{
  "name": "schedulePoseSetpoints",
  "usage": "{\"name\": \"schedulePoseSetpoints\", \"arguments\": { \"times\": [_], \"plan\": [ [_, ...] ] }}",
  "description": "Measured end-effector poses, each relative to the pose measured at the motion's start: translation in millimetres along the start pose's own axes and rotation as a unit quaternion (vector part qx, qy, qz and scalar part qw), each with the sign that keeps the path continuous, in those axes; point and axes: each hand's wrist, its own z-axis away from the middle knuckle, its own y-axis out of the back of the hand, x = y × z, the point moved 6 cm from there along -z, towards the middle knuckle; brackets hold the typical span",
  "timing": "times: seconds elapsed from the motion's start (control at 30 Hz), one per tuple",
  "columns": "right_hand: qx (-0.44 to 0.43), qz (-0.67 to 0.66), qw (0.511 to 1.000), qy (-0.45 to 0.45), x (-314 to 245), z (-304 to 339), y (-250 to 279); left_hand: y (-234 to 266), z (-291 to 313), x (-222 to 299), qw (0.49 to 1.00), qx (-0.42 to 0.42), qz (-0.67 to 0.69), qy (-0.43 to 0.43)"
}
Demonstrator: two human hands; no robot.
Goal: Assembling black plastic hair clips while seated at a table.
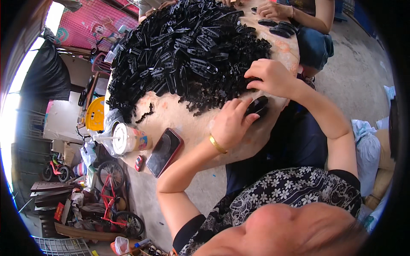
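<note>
My left hand [232,123], with a gold bangle at its wrist, is closed on a glossy black oval plastic part [259,106] near the table's front edge. The thumb and fingers grip the part's left end. Farther up and right, my right hand [270,77] is at the edge of a heap of small black plastic pieces [239,81]. Its thumb and forefinger stand apart, and I see nothing held between them. Long, slim black plastic parts [183,40] are piled high behind both hands.
On the cloth-covered table [205,143] lie a phone [165,152], a lidded drink cup [128,139] and a small red object [139,163]. Another person's hand [273,10] is beside several black ovals [282,30]. A red bicycle [112,194] stands left; sacks [366,147] stand right.
</note>
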Motion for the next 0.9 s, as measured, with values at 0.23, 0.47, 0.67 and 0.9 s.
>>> {"name": "schedulePoseSetpoints", "arguments": {
  "times": [0.23,0.47,0.67,0.9],
  "plan": [
    [-0.024,0.149,0.986,0.065,-21.0,-0.5,-29.7,70.8,-59.9,-63.9,0.931,0.198,-0.292,-0.091],
    [0.097,0.101,0.985,0.105,-17.9,-11.5,-24.5,75.4,-80.5,-105.3,0.949,0.106,-0.295,-0.027],
    [0.146,0.053,0.986,0.061,-10.3,-17.7,-16.9,90.2,-56.2,-99.1,0.947,0.236,-0.218,0.001],
    [0.159,-0.041,0.986,0.032,-2.9,-25.9,-8.7,45.0,-20.9,-112.2,0.698,0.16,0.652,0.25]
  ]
}}
